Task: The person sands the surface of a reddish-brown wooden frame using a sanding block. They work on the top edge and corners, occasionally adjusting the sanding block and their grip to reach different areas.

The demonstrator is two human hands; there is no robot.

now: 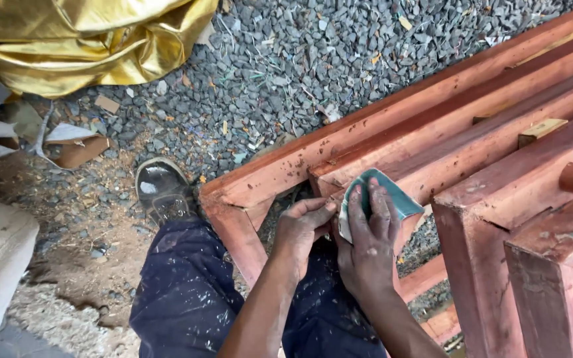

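Pressing sandpaper (392,195) | right hand (368,248) grip clamped | left hand (300,232) curled on frame (280,169)

Reddish-brown stained frames (392,126), speckled with darker spots and paler dust along the edges; one tan unstained block (542,129) set between them. Sandpaper (392,199): teal face, pale grey-white backing, under the right hand (368,248), itself dusted whitish. Left hand (300,229) likewise dust-marked. Trousers (187,292): dark navy, flecked with white spatter. Shoe (162,189): black, greyed with dust. Gravel (286,59): blue-grey, strewn with tan chips. Sheet (81,40): glossy gold. Sawdust (54,318): pale beige on brown soil.
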